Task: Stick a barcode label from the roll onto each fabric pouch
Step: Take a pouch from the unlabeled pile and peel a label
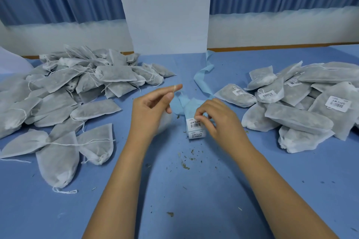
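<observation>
1. The table (174, 209) has a blue cover and carries two heaps of pouches.
2. The unlabelled pouches (77, 83) lie heaped toward the left edge. They are grey-white drawstring bags, and a dark filling shows through the fabric.
3. The labelled pouches (301, 103) lie heaped toward the right edge, with the same filling. Several of them show a white barcode label (338, 104) facing up.
4. The label strip (195, 129) lies at the middle of the table, between my hands. Two white barcode labels are visible on it.
5. The blue backing (203, 77) of the strip trails away in loose curls toward the far edge.
6. My left hand (149, 108) is partly closed, with the forefinger and thumb extended and the lower fingers curled. One fabric pouch (165, 122) shows under the palm and appears to be held there; the grip itself is hidden.
7. My right hand (217, 116) is narrowly closed. Its curled fingertips pinch the upper label on the strip.
8. Dark crumbs (185, 166) are scattered on the cover, nearer the front edge than the strip.
</observation>
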Tool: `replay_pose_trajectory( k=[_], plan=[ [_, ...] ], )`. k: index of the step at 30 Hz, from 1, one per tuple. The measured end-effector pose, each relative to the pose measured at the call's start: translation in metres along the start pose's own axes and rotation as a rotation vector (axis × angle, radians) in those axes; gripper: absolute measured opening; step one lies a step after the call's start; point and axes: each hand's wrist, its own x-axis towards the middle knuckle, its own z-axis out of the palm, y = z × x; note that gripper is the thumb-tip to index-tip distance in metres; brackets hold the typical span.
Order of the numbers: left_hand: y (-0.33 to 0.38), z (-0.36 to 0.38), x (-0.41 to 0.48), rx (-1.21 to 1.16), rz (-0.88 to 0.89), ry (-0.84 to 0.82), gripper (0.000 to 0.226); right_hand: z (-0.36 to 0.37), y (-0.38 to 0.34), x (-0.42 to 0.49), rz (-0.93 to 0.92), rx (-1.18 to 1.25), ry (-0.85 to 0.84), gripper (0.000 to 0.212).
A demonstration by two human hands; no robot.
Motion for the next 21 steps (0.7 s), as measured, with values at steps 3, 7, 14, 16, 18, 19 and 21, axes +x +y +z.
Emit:
replay_pose_trajectory(
  k=[3, 7, 14, 16, 18, 19, 21],
  plan=[
    [-0.01, 0.0, -0.001, 0.341, 0.064, -0.159, 0.024, 0.003, -0.009, -0.002, -0.076, 0.067, -0.034, 0.012],
    [-0.014, 0.001, -0.002, 0.484, 0.074, -0.344, 0.011, -0.001, -0.01, -0.001, -0.036, 0.141, 0.171, 0.014],
    [-0.007, 0.015, -0.007, 0.296, 0.041, -0.391, 0.007, 0.0, -0.005, -0.003, 0.202, 0.112, 0.367, 0.009],
    [-0.005, 0.016, -0.007, 0.219, 0.009, -0.277, 0.008, 0.001, -0.003, -0.004, 0.269, 0.099, 0.31, 0.006],
    [-0.005, 0.017, -0.007, 0.182, -0.018, -0.153, 0.009, 0.004, -0.003, -0.005, 0.302, 0.053, 0.21, 0.007],
    [-0.005, 0.017, -0.006, 0.154, -0.041, -0.098, 0.011, 0.006, -0.003, -0.006, 0.307, 0.025, 0.161, 0.008],
    [-0.005, 0.015, -0.005, 0.097, -0.086, -0.023, 0.014, 0.007, -0.005, -0.006, 0.297, 0.013, 0.083, 0.01]
  ],
)
